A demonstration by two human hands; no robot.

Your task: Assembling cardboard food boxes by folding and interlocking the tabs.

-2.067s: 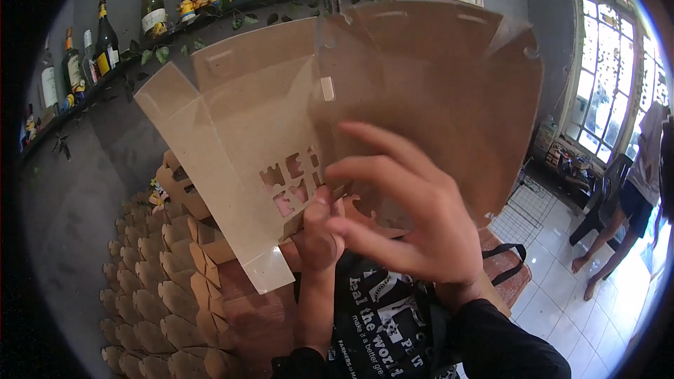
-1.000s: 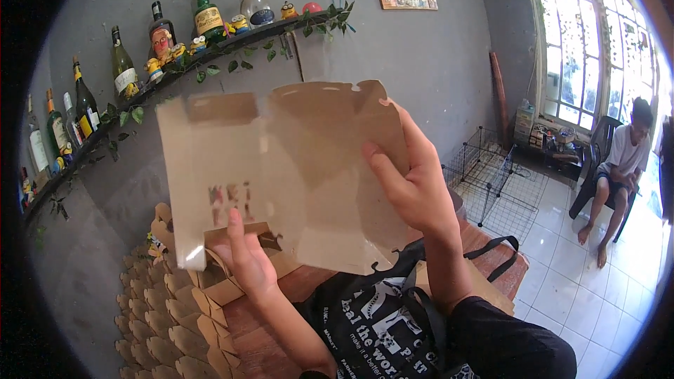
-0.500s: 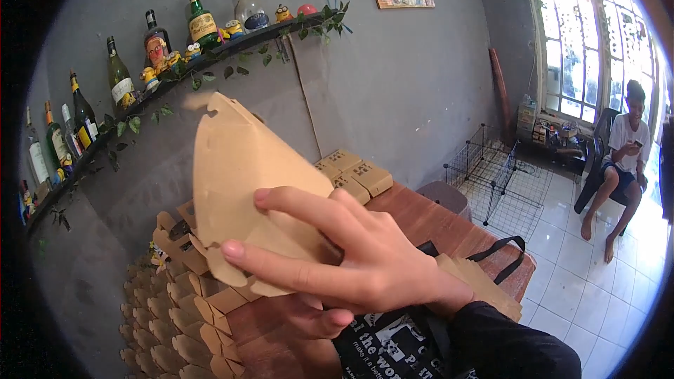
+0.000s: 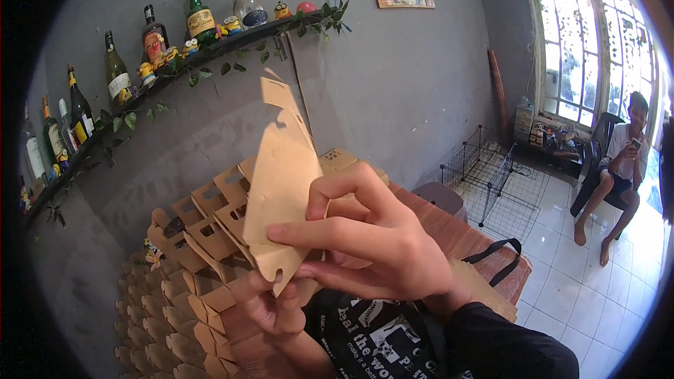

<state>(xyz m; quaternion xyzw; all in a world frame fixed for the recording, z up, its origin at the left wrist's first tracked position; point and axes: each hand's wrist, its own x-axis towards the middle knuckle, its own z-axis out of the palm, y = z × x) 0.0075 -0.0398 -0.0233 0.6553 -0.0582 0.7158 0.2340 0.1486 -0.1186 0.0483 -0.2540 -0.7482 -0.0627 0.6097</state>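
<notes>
A partly folded brown cardboard box (image 4: 284, 175) is raised in front of me, with its notched flaps pointing up and down. My right hand (image 4: 382, 238) grips its right side, index finger stretched along the panel and thumb near the lower edge. Below it, my left hand (image 4: 270, 309) pinches the bottom corner beside a slotted tab. Part of the left hand's grip is hidden behind the cardboard. Under my right forearm lie flat brown cardboard pieces (image 4: 484, 288).
Rows of nested brown boxes (image 4: 158, 323) stand at the lower left, with handled boxes (image 4: 228, 186) behind them. A wooden table (image 4: 439, 231) extends right, beside a black strap (image 4: 502, 263). Wire panels (image 4: 509, 193) stand on the floor; a person (image 4: 621, 161) sits beyond. Bottles line a wall shelf (image 4: 210, 49).
The box has turned more upright and narrower to my view, its top flap now showing. My left hand has come into sight at its bottom corner. The seated person has raised an arm.
</notes>
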